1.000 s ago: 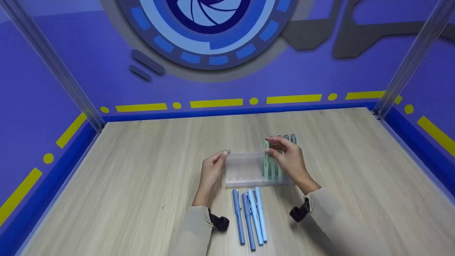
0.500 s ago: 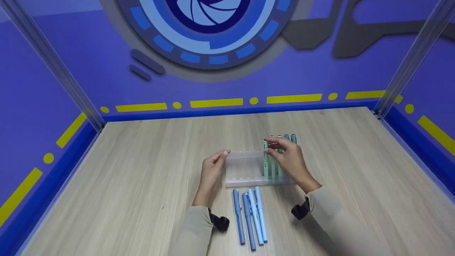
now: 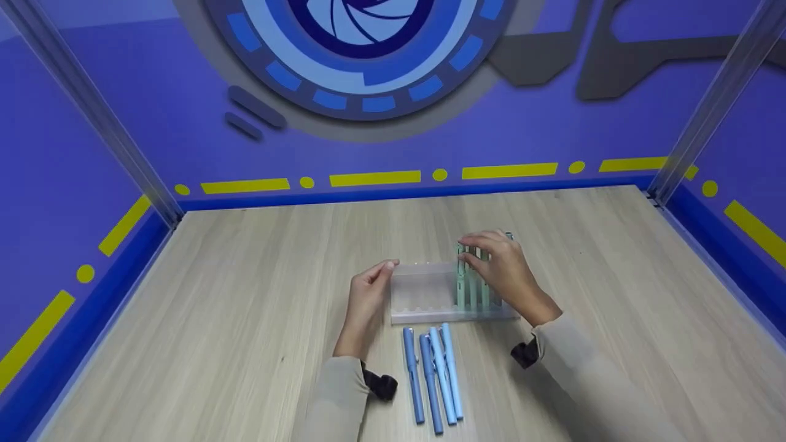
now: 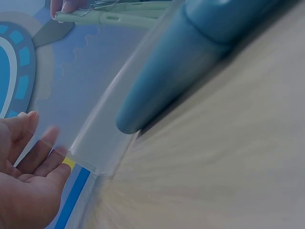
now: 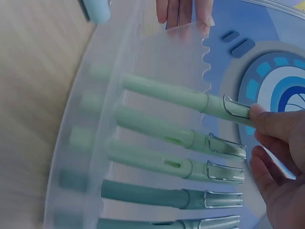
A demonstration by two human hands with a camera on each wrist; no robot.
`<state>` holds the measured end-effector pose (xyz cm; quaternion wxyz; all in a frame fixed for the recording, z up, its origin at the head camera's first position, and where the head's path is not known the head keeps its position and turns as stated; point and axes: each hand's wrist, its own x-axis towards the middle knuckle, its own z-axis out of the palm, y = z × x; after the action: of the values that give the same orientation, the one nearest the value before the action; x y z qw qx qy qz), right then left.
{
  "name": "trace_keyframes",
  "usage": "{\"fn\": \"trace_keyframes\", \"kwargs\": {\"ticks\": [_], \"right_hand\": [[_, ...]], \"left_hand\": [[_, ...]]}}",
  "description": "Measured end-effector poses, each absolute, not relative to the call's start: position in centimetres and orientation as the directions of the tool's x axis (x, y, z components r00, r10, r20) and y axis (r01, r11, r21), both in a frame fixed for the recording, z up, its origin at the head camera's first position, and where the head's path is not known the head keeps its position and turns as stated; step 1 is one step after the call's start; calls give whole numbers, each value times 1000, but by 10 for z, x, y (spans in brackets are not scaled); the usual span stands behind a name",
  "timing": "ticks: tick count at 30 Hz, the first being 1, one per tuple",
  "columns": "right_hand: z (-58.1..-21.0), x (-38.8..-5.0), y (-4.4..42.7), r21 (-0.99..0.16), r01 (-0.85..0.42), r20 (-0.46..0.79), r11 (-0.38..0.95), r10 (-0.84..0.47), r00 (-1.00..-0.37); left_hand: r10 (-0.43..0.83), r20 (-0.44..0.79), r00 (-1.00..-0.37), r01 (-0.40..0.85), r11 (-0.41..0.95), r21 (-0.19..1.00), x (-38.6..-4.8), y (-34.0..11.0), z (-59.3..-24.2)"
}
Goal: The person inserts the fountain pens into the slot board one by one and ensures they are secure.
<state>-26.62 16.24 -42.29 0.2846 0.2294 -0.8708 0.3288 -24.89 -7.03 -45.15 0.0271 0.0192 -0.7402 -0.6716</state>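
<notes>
A clear plastic pen rack (image 3: pixel 424 290) stands upright on the table. My left hand (image 3: pixel 367 294) holds its upper left corner between thumb and fingers. With thumb and fingertips, my right hand (image 3: pixel 508 273) pinches the capped end of a light green pen (image 5: pixel 167 93). The pen stands in the rack, its lower end in the base. Beside it are two more light green pens (image 5: pixel 152 125) and two darker teal pens (image 5: pixel 145 194), all with metal clips. In the head view my right hand partly hides these pens.
Several blue pens (image 3: pixel 412 377) lie on the wooden table (image 3: pixel 245 319) in front of the rack, between my forearms. A patterned blue wall (image 3: pixel 368 153) rises behind the table, with side walls at left and right.
The right hand turns slightly and its wrist shifts a little right, covering more of the teal pen tops. Its fingertips stay at the light green pen. The left hand and blue pens stay put.
</notes>
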Motion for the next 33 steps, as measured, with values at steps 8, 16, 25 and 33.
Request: {"fn": "trace_keyframes", "kwargs": {"ticks": [8,16,25,33], "right_hand": [[-420,-269,165,-401,-568,589,719,-272,-761],[-421,-274,165,-360,-550,555,753,-301,-775],[-423,-279,164,-343,-548,564,762,-300,-770],[-426,-282,163,-315,-556,579,769,-308,-755]], "left_hand": [[-62,14,-998,7,100,995,-249,-70,-450],[-63,15,-998,10,89,996,-250,-70,-452],[-53,27,-998,23,86,996,-249,-70,-452],[-66,66,-996,57,134,989,-253,-70,-457]]}}
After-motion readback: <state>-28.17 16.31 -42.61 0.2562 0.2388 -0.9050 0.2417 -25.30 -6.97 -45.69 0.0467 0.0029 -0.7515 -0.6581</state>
